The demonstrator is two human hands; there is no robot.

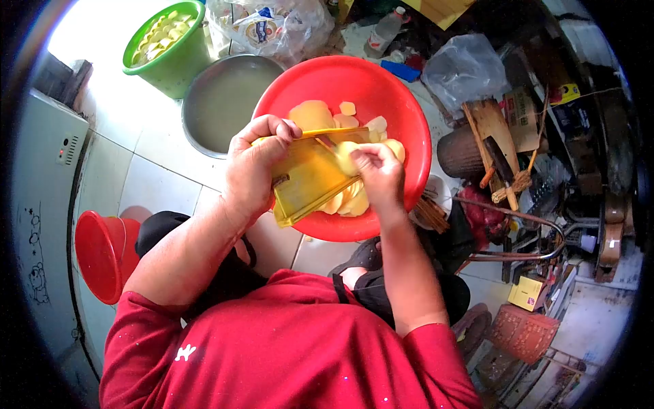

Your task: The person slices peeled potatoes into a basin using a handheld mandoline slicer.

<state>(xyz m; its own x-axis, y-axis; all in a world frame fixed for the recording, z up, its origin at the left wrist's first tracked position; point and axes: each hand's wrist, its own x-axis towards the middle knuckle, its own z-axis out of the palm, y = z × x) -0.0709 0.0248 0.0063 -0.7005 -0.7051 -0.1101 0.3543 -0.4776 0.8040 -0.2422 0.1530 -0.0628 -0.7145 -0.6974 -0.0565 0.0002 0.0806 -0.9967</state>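
Observation:
My left hand (pixel 255 160) grips one side of a yellow slicer (pixel 310 184), which is held tilted above a large red basin (pixel 402 102). With closed fingers my right hand (pixel 378 170) holds a peeled potato (pixel 346 157) against the slicer's surface, near its blade. Pale yellow potato slices (pixel 351 201) lie in the basin below the slicer. Beyond it, inside the basin, are a larger potato piece (pixel 312 116) and more slices.
A grey metal basin (pixel 231 95) of cloudy liquid and a green bucket (pixel 174 71) of cut pieces stand at the upper left. A red bucket (pixel 105 255) is at left. Plastic bags (pixel 466 71), a dark basket (pixel 463 153) and wooden boards crowd the right.

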